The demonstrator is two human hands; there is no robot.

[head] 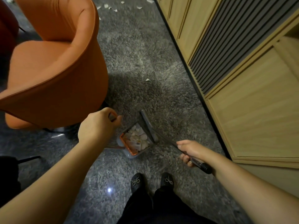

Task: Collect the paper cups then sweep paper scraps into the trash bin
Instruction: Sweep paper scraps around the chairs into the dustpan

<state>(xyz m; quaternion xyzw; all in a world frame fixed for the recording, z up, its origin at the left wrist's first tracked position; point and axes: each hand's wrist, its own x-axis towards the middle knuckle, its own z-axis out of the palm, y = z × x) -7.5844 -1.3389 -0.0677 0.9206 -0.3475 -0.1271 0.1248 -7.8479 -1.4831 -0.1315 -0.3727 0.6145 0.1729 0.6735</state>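
A dustpan [135, 140] with a grey body and an orange toothed edge is seen on the speckled grey floor [137, 50], and it serves here as the landmark. It is filled with white paper scraps [137, 137]. Up and left of the dustpan, the left hand [95, 126] is closed in a fist, its fingers [113, 114] clamped on a thin dark upright handle [113, 118] that appears to belong to the dustpan, though the join is hidden by the hand. Right of the dustpan, the right hand [189, 151] is wrapped around the dark handle of a broom [149, 125], the fingers curled under the shaft; the broom's grey head is laid against the dustpan's right side, touching it. A single stray scrap [147, 80] is seen on the floor well beyond the dustpan, and several more loose scraps [110, 6] are scattered much farther away at the top of the view. An orange armchair [53, 62] is placed left of and beyond the dustpan. A light wooden cabinet [250, 78] with a slatted dark panel is set to the right of it. Two black shoes [152, 182] with small bow ornaments are seen below the dustpan, nearer the viewer.
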